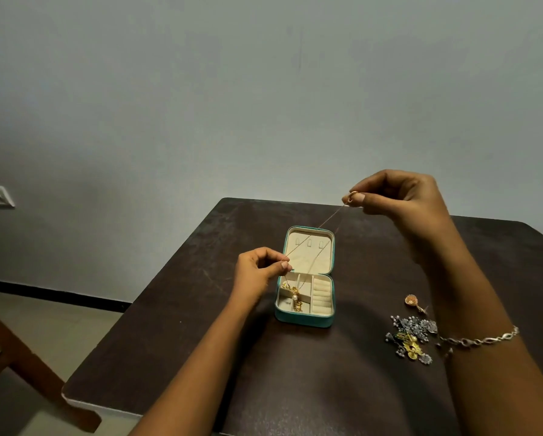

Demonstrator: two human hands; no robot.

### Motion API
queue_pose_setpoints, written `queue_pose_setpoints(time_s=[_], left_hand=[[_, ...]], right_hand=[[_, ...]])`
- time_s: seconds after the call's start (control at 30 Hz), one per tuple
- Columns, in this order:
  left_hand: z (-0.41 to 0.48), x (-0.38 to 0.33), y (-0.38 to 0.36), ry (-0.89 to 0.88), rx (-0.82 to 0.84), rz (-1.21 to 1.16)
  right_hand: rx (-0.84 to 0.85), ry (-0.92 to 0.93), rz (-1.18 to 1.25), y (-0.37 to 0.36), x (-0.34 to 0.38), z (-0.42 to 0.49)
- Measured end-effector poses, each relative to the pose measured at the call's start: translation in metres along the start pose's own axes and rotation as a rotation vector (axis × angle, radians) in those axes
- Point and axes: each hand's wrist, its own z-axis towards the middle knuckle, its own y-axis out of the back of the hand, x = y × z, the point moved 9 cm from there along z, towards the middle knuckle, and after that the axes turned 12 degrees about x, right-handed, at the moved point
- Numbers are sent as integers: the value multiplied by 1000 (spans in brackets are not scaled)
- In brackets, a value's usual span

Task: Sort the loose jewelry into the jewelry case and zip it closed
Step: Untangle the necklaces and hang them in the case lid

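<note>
Two hands on one chain, case open beneath

Both of my hands are pinched shut on a thin gold necklace. My right hand is raised above the far side of the table, thumb and forefinger closed on one end of the chain; my left hand nips it lower down, just beside the case's left edge. Held this way the chain runs taut between them, which I judge keeps it from knotting while its pearl pendant hangs down into a left compartment, among gold pieces already there.

The teal jewelry case lies open and unzipped, lid back, ring rolls on its right side bare.

Remaining loose jewelry sits in a heap near my right forearm, with a shell-shaped earring just beyond it, both well apart from the case. Sorting is, in my judgement, partway done; zipping is not yet begun
</note>
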Motion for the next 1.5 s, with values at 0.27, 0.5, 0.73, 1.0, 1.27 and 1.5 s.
queue_pose_setpoints(time_s=[0.27,0.5,0.73,1.0,1.27,1.5], left_hand=[[-1,4,4,38,-26,8],[-4,7,2,91,-30,7],[-5,7,4,130,-37,-24],[-6,13,3,204,-42,-106],[-10,6,9,206,-51,-177],[-13,4,19,219,-112,-272]], right_hand=[[-89,-10,100,25,-3,-11],[-127,-25,113,38,-9,-19],[-201,-79,182,45,-28,-29],[-287,-215,347,48,-69,-50],[-351,-343,438,48,-102,-72],[-353,-442,454,40,-123,-91]])
